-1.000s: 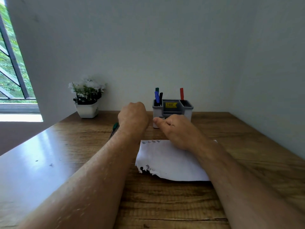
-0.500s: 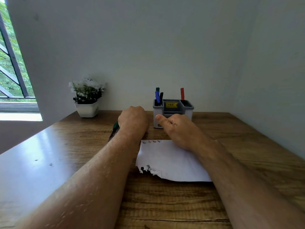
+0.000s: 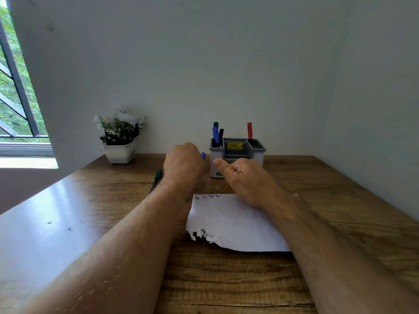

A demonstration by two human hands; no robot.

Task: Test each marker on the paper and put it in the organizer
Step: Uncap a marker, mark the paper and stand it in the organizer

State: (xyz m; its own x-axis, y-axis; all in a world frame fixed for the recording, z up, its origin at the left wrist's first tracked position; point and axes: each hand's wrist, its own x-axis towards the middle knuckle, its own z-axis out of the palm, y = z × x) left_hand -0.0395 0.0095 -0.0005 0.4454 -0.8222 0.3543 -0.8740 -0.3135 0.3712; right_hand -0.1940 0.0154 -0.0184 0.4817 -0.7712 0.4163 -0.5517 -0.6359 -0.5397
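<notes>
A: Where does the organizer [image 3: 237, 155] stand?

B: At the back of the wooden bench [image 3: 340, 200], against the wall, grey and white with a yellow price sticker on an inner divider. Everything else I place from it.

A: What is in it?

B: Its left compartment holds a blue marker [image 3: 215, 133], a green marker [image 3: 215, 124] and a black marker [image 3: 220, 133], all standing roughly upright. Its right compartment holds a red marker [image 3: 249, 130].

A: And the hands?

B: The left hand [image 3: 184, 164] is just left of the organizer, its grip clenched into a fist around a purple marker [image 3: 203, 155]; only the purple end shows, poking out toward the organizer's left wall. The right hand [image 3: 244, 180] is directly in front of the organizer, thumb raised and pointing at its front face, fingers curled under. Whether that grip encloses anything I cannot tell.

A: The paper [image 3: 233, 223]?

B: Flat on the bench in front of the organizer, on the near side, with the right wrist resting over its far right corner. Four small coloured scribbles run along its far edge; its near left corner is torn and ragged.

A: Anything else?

B: A dark green-tipped marker [image 3: 158, 176] lies on the bench left of the organizer, mostly hidden behind the left wrist. Farther left of the organizer, a white pot of white flowers [image 3: 119, 137].
</notes>
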